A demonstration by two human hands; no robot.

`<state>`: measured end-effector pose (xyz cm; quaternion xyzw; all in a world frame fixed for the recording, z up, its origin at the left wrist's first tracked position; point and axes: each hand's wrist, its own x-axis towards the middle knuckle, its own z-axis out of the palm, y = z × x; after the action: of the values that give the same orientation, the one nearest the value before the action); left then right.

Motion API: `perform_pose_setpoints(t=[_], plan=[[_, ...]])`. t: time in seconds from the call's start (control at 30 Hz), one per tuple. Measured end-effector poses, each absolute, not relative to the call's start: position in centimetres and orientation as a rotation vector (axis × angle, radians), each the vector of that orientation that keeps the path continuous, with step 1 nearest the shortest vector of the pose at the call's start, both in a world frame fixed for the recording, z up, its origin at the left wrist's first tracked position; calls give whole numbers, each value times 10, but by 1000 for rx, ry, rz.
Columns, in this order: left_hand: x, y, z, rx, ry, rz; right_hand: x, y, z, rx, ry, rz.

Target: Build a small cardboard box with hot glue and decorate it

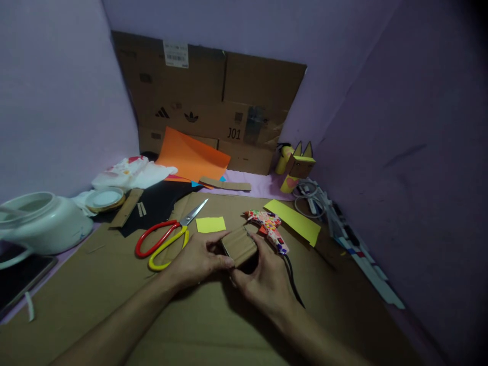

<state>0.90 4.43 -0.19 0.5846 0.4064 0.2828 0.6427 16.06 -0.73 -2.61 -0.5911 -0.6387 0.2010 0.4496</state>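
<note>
Between my two hands is a small cardboard box, its ribbed top face tilted up toward me. My left hand grips its left side, thumb on the near corner. Around the right side and near edge close the fingers and thumb of my right hand. The underside of the box is hidden. Just beyond my left hand lie scissors with one red and one yellow handle, blades spread. A yellow paper piece rests behind the box. Close to my right hand is a floral-patterned glue gun with a black cord.
A cardboard sheet covers the work surface. At left stand a white teapot and a round lid. Orange paper lies at the back, and a yellow strip at right. A cardboard figure with pointed ears stands in the back right corner.
</note>
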Motion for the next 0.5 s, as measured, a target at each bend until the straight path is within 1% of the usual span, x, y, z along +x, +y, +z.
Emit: perform_pose_setpoints(t=[0.27, 0.5], plan=[[4, 52, 2, 1280, 896, 633, 160, -1, -22, -1449, -1467, 632], [2, 54, -3, 1280, 768, 599, 161, -5, -26, -1473, -1447, 650]])
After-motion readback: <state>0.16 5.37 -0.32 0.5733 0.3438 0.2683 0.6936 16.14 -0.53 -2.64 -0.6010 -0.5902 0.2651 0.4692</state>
